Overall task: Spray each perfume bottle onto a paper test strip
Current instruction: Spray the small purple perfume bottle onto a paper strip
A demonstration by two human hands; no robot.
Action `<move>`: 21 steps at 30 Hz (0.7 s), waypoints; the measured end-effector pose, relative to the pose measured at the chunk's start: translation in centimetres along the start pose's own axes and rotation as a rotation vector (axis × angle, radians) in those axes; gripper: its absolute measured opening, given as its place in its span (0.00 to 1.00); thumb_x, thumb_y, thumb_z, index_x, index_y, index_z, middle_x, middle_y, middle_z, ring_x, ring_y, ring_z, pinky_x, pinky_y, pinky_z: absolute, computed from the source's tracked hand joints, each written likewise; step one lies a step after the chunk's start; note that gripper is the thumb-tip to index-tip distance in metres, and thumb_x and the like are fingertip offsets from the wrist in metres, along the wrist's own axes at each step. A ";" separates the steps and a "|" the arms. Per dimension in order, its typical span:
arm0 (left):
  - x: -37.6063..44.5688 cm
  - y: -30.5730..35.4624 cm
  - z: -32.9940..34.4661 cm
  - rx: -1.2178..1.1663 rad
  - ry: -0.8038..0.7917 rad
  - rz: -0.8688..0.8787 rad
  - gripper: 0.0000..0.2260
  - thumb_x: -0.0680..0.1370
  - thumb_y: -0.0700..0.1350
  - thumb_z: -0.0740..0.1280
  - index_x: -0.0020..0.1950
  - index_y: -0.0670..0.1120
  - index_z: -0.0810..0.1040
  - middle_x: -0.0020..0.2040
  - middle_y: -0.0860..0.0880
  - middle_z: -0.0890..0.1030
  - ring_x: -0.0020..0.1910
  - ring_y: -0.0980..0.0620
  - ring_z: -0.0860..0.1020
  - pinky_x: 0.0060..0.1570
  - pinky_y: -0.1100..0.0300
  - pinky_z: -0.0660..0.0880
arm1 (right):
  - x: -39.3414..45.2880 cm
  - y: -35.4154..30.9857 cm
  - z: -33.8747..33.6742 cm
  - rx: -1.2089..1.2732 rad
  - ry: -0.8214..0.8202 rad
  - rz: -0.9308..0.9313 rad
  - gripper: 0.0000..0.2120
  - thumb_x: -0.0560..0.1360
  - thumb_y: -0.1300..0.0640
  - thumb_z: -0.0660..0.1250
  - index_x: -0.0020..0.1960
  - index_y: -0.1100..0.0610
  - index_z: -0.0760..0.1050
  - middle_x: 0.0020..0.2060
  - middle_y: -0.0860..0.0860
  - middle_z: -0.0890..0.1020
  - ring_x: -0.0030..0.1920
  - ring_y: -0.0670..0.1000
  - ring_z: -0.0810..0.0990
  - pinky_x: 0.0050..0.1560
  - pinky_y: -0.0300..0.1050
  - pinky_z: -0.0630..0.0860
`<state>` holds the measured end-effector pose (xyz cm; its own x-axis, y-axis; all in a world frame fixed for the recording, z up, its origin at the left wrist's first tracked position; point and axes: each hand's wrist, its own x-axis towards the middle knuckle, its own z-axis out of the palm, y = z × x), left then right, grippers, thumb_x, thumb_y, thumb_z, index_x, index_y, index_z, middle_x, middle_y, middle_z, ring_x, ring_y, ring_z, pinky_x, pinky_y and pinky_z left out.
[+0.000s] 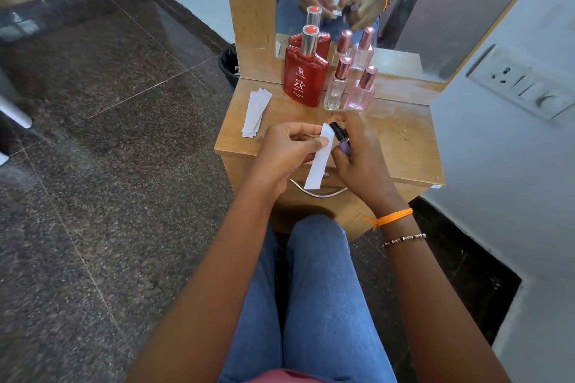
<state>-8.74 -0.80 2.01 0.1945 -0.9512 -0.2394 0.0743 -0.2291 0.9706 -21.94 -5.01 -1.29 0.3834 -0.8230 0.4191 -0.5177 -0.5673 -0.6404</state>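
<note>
My left hand [286, 152] pinches a white paper test strip [319, 165] near its top end, and the strip hangs down over the table's front edge. My right hand [357, 152] grips a small purple perfume bottle [342, 141] with a black sprayer head right beside the strip's top. A large red perfume bottle [305, 78], a clear bottle [336, 87] and a pink bottle [361, 93], both with rose caps, stand upright behind my hands. Spare strips [255, 112] lie stacked at the table's left.
The small wooden dressing table [404, 140] has a mirror [389, 9] at its back that reflects the bottles and my hands. A drawer handle [317, 191] sits below the front edge. A black bin [228, 64] stands on the floor at left. A wall socket panel [525, 84] is at right.
</note>
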 end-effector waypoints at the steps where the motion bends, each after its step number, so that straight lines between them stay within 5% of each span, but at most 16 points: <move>1: 0.0 0.0 0.0 -0.004 -0.002 -0.002 0.09 0.73 0.36 0.70 0.53 0.42 0.80 0.39 0.50 0.81 0.39 0.58 0.80 0.37 0.70 0.77 | 0.0 0.0 0.1 0.003 -0.001 -0.002 0.16 0.70 0.73 0.62 0.56 0.64 0.70 0.43 0.54 0.69 0.36 0.43 0.67 0.38 0.25 0.65; 6: 0.1 -0.1 0.2 -0.007 -0.004 -0.006 0.09 0.73 0.36 0.70 0.52 0.42 0.80 0.37 0.51 0.80 0.38 0.58 0.80 0.36 0.70 0.76 | 0.2 0.0 0.1 0.019 -0.011 -0.008 0.15 0.70 0.72 0.61 0.55 0.63 0.69 0.41 0.53 0.70 0.37 0.52 0.68 0.35 0.29 0.64; 12: 0.1 -0.3 0.1 0.020 0.014 0.000 0.10 0.73 0.36 0.70 0.53 0.42 0.80 0.38 0.51 0.80 0.39 0.58 0.79 0.37 0.71 0.77 | 0.1 -0.3 -0.2 0.081 0.023 0.079 0.23 0.70 0.72 0.59 0.60 0.52 0.63 0.36 0.46 0.66 0.32 0.40 0.66 0.34 0.27 0.66; 17: 0.2 -0.3 0.3 0.047 0.032 -0.004 0.10 0.73 0.37 0.71 0.53 0.43 0.80 0.36 0.50 0.79 0.37 0.58 0.79 0.37 0.70 0.77 | -0.9 -0.4 -1.3 0.177 0.077 0.188 0.22 0.70 0.72 0.58 0.61 0.55 0.64 0.32 0.55 0.68 0.30 0.49 0.66 0.33 0.37 0.65; 21: 0.9 -0.7 1.4 0.166 0.093 0.011 0.10 0.71 0.40 0.73 0.49 0.46 0.75 0.41 0.48 0.80 0.42 0.53 0.80 0.42 0.62 0.79 | -1.7 0.0 -2.1 0.215 0.176 0.301 0.22 0.71 0.71 0.58 0.61 0.55 0.64 0.32 0.48 0.65 0.31 0.44 0.65 0.32 0.33 0.64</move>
<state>-10.00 -1.80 1.15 0.2842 -0.9324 -0.2231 -0.0889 -0.2573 0.9622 -24.20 -3.64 -0.70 0.0924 -0.9542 0.2844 -0.4082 -0.2968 -0.8633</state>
